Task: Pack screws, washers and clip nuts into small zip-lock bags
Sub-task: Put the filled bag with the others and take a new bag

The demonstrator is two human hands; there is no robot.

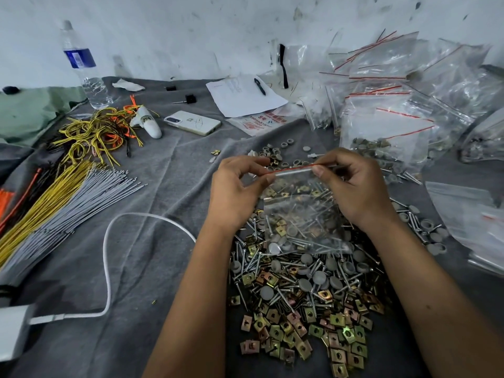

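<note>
Crinkly clear zip-lock bag (302, 214) between pinching hands

Red-printed bag pack (262, 121): "140mm", "100" legible; rest unreadable.

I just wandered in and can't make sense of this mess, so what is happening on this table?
A person is packing hardware. The left hand and right hand pinch the red-striped top edge of a small clear zip-lock bag already holding screws and grey caps, apparently at its seal. Below lies a loose pile of silver screws, grey round washers and brass-coloured square clip nuts on the grey cloth. Filled clear bags are stacked at the far right.
</note>
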